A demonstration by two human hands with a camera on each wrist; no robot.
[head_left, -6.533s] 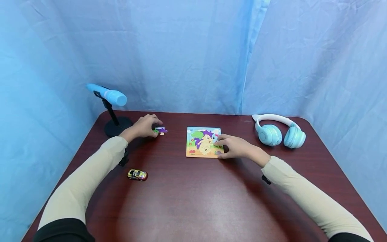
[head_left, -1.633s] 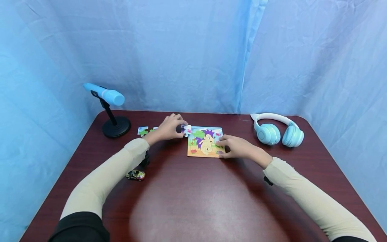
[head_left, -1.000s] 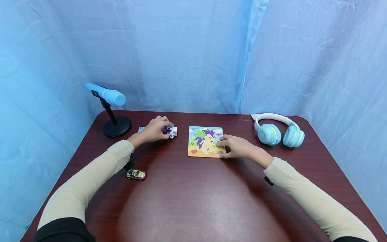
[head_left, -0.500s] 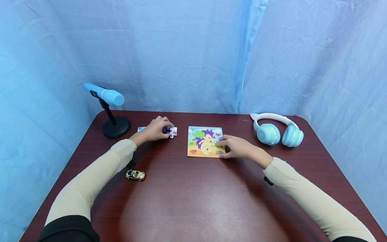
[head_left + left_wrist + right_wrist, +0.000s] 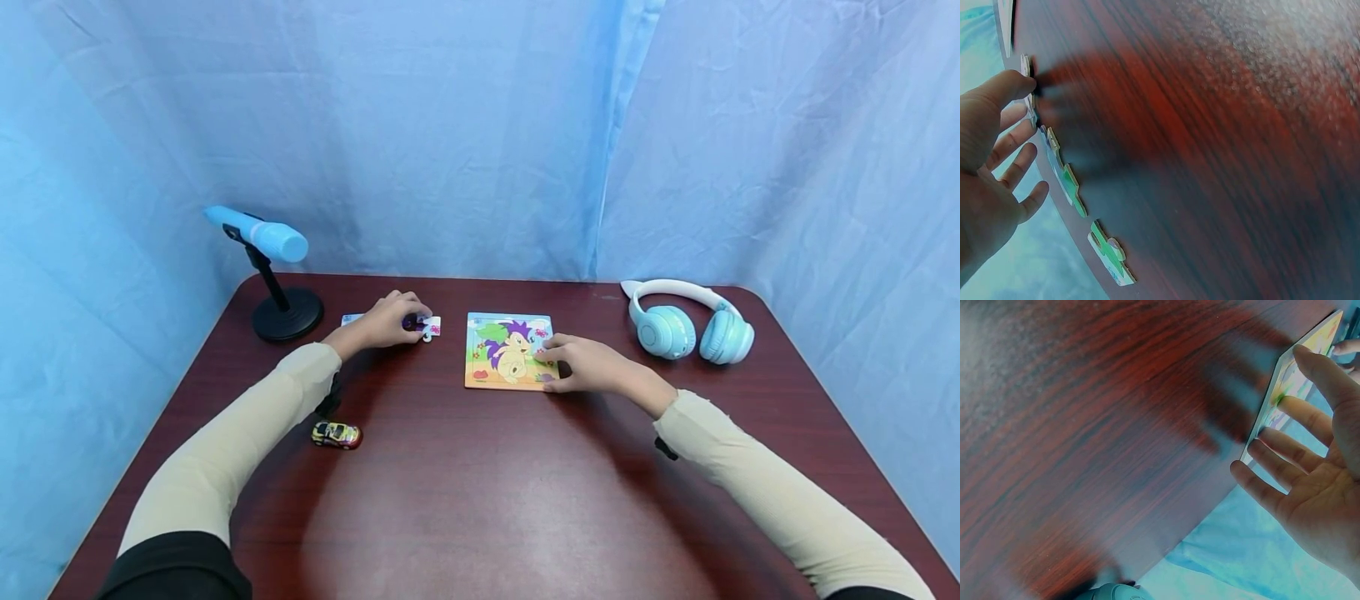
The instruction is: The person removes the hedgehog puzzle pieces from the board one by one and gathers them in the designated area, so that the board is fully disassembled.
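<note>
My left hand (image 5: 386,322) is at the table's back left, pinching a small puzzle piece (image 5: 433,326) with a pink and white end between thumb and fingers. The piece lies on or just over the table, partly hidden by the hand. In the left wrist view, two more puzzle pieces (image 5: 1065,178) (image 5: 1109,251) with green parts lie in line below it. My right hand (image 5: 588,364) rests at the right edge of a square puzzle board (image 5: 513,354) showing a purple-haired hedgehog. Its fingers are spread and fairly straight, touching the board's border and face.
A blue microphone (image 5: 270,237) stands on a black stand (image 5: 288,314) at the back left. A yellow and red toy car (image 5: 337,434) sits beneath the left forearm. White and mint headphones (image 5: 688,325) lie at the back right. Blue curtains (image 5: 450,142) surround the table.
Between 1.6 and 1.0 seconds ago the left hand drew the puzzle piece leftward, from the board's upper left corner to the table. Since then it is nearly still. The right hand keeps its place.
</note>
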